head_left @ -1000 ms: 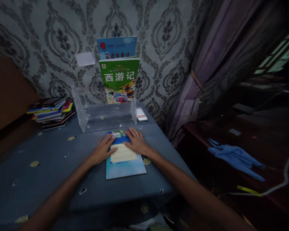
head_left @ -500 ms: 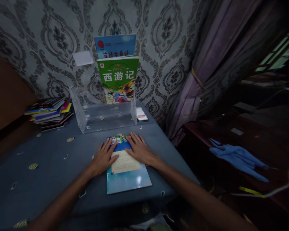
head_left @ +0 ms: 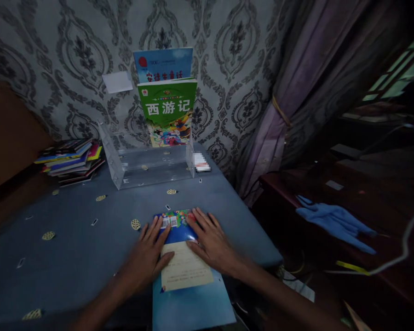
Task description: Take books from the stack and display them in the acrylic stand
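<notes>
A thin blue book (head_left: 184,266) lies with a barcode at its far end and a cream text panel in the middle. Its near end reaches past the table's front edge. My left hand (head_left: 151,250) rests flat on its left side, fingers stretched out. Spread over the far right part of the book is my right hand (head_left: 212,241), also flat. Beyond them stands a clear acrylic rack (head_left: 152,174). A green picture book (head_left: 169,112) stands upright in it, with a blue book (head_left: 163,64) behind, partly hidden.
A pile of books (head_left: 71,161) lies at the table's left back. A small pixelated item (head_left: 201,162) sits right of the rack. Blue gloves (head_left: 334,223) lie on a dark red surface at right. A purple curtain (head_left: 265,138) hangs beside the table (head_left: 76,253).
Both hands and the blue book under them have slid toward me, so the book now overhangs the front edge. The rack and its books stay where they were.
</notes>
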`<state>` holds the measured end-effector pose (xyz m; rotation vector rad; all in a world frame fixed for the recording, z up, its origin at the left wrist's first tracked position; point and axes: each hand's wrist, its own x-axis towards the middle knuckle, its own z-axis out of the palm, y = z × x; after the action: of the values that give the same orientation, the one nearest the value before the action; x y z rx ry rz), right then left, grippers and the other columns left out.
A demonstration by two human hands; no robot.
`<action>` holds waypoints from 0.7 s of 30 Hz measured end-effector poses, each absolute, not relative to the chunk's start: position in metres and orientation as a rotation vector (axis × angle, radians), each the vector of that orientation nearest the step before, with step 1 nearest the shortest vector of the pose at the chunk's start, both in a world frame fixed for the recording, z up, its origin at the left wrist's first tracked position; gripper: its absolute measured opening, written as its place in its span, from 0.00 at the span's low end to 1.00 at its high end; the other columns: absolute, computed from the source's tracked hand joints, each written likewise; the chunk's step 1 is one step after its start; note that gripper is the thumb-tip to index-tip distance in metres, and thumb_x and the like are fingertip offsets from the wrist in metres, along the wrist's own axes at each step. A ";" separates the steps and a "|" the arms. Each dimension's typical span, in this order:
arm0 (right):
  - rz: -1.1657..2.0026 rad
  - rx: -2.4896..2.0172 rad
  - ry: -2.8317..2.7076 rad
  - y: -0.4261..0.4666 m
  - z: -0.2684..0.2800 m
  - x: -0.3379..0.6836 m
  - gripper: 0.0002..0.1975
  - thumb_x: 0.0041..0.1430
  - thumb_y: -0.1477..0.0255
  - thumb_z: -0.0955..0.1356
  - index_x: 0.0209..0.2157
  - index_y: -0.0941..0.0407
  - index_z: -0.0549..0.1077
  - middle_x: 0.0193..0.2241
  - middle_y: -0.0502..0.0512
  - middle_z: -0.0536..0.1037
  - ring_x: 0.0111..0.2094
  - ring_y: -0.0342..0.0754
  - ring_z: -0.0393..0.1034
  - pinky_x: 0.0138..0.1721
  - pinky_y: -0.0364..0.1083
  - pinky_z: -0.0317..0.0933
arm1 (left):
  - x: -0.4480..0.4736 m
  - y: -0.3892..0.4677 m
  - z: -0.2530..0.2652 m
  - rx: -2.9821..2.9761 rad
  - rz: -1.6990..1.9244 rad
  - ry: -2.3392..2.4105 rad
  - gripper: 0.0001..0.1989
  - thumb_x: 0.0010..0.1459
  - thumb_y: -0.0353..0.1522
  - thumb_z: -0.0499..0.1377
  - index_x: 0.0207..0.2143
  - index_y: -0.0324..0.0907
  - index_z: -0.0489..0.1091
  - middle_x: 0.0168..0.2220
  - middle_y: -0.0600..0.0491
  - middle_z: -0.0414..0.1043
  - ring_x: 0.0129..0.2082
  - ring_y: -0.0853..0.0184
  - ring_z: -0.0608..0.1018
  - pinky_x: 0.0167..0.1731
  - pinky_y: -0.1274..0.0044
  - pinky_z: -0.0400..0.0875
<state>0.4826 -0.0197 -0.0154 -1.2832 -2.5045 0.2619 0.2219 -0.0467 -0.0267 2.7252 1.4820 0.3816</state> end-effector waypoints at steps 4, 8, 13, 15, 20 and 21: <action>0.374 -1.080 -2.584 -0.035 -0.010 0.510 0.35 0.67 0.54 0.63 0.70 0.51 0.52 0.72 0.62 0.48 0.73 0.60 0.39 0.69 0.67 0.43 | 0.213 -0.066 -0.026 2.760 0.474 1.422 0.30 0.72 0.40 0.48 0.72 0.50 0.44 0.72 0.47 0.46 0.71 0.54 0.55 0.66 0.56 0.58; 0.570 -0.895 -2.648 -0.043 0.004 0.542 0.49 0.58 0.51 0.71 0.72 0.46 0.43 0.73 0.59 0.41 0.73 0.60 0.36 0.69 0.63 0.44 | 0.194 -0.090 -0.005 2.787 0.457 1.216 0.32 0.71 0.33 0.48 0.72 0.56 0.40 0.71 0.53 0.49 0.69 0.58 0.60 0.64 0.60 0.63; 0.656 -0.786 -2.757 -0.045 0.007 0.553 0.65 0.41 0.60 0.81 0.72 0.44 0.41 0.73 0.62 0.37 0.72 0.63 0.33 0.69 0.65 0.41 | 0.183 -0.108 0.020 2.787 0.276 1.096 0.40 0.65 0.29 0.51 0.73 0.53 0.35 0.72 0.52 0.45 0.69 0.56 0.59 0.64 0.59 0.63; 0.579 -0.829 -2.750 -0.048 -0.001 0.547 0.65 0.41 0.67 0.82 0.72 0.45 0.42 0.73 0.62 0.36 0.73 0.64 0.31 0.69 0.67 0.41 | 0.184 -0.108 0.019 2.798 0.237 1.091 0.43 0.63 0.31 0.55 0.73 0.51 0.33 0.72 0.50 0.45 0.69 0.53 0.60 0.63 0.57 0.63; 0.436 -0.932 -2.676 -0.055 -0.021 0.537 0.49 0.55 0.66 0.75 0.71 0.43 0.47 0.73 0.59 0.40 0.73 0.61 0.37 0.69 0.67 0.41 | 0.184 -0.106 0.007 2.790 0.245 1.130 0.45 0.63 0.39 0.61 0.72 0.55 0.34 0.71 0.49 0.48 0.68 0.52 0.61 0.63 0.57 0.63; 0.444 -0.931 -2.666 -0.054 -0.020 0.538 0.45 0.58 0.64 0.74 0.71 0.43 0.49 0.73 0.58 0.42 0.73 0.60 0.39 0.69 0.66 0.42 | 0.183 -0.105 0.005 2.776 0.267 1.135 0.44 0.64 0.40 0.60 0.72 0.56 0.35 0.71 0.50 0.49 0.68 0.53 0.61 0.64 0.58 0.63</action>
<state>0.5379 -0.0544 -0.0204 -0.9313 -2.6662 0.4437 0.1827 -0.1047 0.0053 2.7757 1.1350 0.2666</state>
